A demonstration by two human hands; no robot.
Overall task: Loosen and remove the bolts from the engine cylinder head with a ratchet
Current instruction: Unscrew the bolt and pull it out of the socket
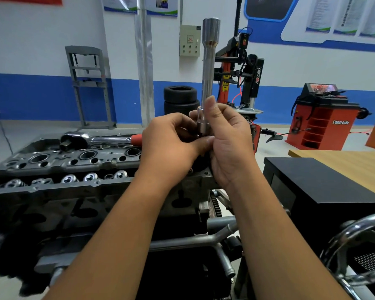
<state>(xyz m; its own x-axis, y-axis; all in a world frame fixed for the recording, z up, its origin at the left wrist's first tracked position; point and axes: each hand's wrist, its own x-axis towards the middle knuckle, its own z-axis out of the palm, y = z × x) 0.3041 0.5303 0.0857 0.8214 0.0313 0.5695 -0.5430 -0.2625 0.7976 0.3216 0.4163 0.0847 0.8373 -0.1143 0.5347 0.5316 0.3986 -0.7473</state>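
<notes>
Right hand (223, 135) grips upright steel extension bar (208, 68) above cylinder head (59, 163); left hand (173, 141) pinches its base. Stiff, heavy, slick; ratchet (95, 139) idle behind.

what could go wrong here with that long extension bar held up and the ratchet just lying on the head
1. The extension bar stands upright, held only near its lower end by both the right hand and left hand; it might tip or slip onto the cylinder head.
2. The ratchet lies loose near the head's far edge and could get knocked off.
</notes>
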